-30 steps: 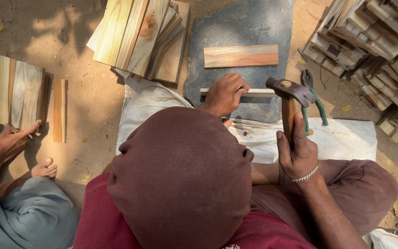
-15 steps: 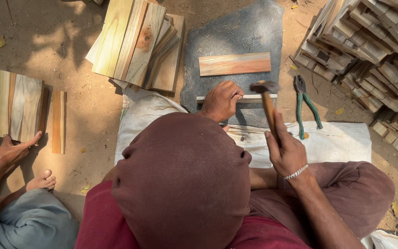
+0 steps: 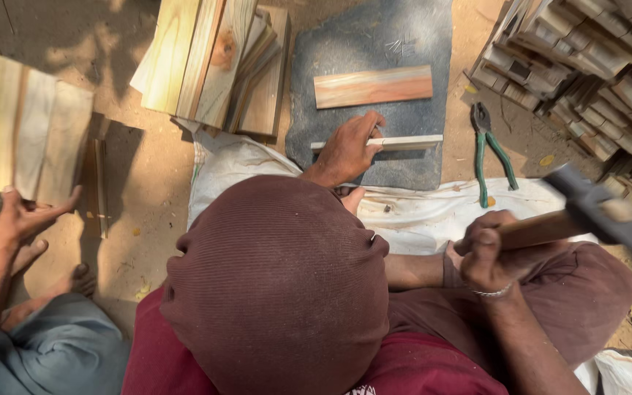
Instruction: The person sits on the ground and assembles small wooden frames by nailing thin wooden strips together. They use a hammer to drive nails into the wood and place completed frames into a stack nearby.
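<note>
My left hand (image 3: 347, 150) presses down on a thin pale wooden strip (image 3: 411, 142) that stands on edge on a dark stone slab (image 3: 374, 44). Its fingertips pinch something small against the strip; I cannot tell what. A reddish flat board (image 3: 373, 86) lies on the slab just beyond the strip. My right hand (image 3: 486, 256) grips the wooden handle of a hammer (image 3: 594, 212). The hammer is raised off to the right, its dark head blurred and well away from the strip. My capped head (image 3: 279, 285) fills the lower middle of the view.
Green-handled pliers (image 3: 493, 150) lie on the ground right of the slab. Stacked boards (image 3: 213, 62) sit behind left, a pile of small wooden pieces (image 3: 587, 66) at right. A white cloth (image 3: 433, 212) covers my lap. At left another person's hand (image 3: 27, 216) holds a wooden panel (image 3: 31, 132).
The hammer has swung back from over the strip to a raised position at the right. My left hand stays on the strip. The other person's panel has been lifted.
</note>
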